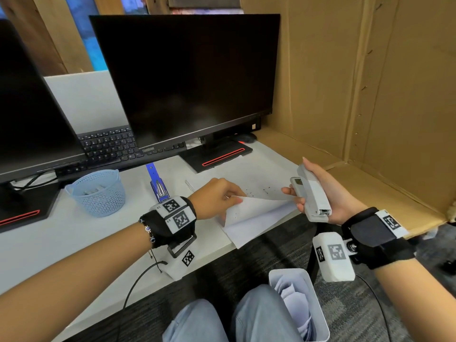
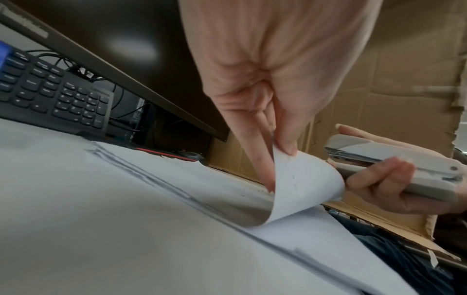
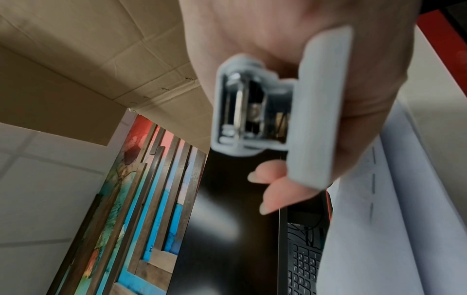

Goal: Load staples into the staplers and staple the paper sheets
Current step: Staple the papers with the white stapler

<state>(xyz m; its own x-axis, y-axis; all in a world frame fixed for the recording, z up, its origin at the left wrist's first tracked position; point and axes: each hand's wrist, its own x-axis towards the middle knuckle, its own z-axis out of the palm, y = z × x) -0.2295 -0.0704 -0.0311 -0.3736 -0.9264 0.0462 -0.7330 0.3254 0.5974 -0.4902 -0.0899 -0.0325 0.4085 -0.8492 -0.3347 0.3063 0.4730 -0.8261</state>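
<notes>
Off the table's near edge, a white bin (image 1: 318,317) stuffed with paper is seen beside the person's knees. At the near edge, toward the right corner, the paper sheets (image 1: 249,225) are laid with one corner overhanging. The top sheet's corner is pinched between thumb and fingers of the left hand (image 1: 217,198) and peeled up into a curl; in the left wrist view the fingers (image 2: 260,159) are shown closed on that corner. Just right of the sheets, off the table's right edge, a grey stapler (image 1: 312,196) is held in the air by the right hand (image 1: 328,193), fingers wrapped round its body, nose toward the paper. Its hinge end is seen blurred in the right wrist view. Farther back, a blue stapler (image 1: 158,186) is lying opened out flat behind the left wrist. A blue mesh basket (image 1: 98,191) is set to its left. Along the far edge, a keyboard (image 1: 111,144) and two dark monitors (image 1: 187,77) are noted.
</notes>
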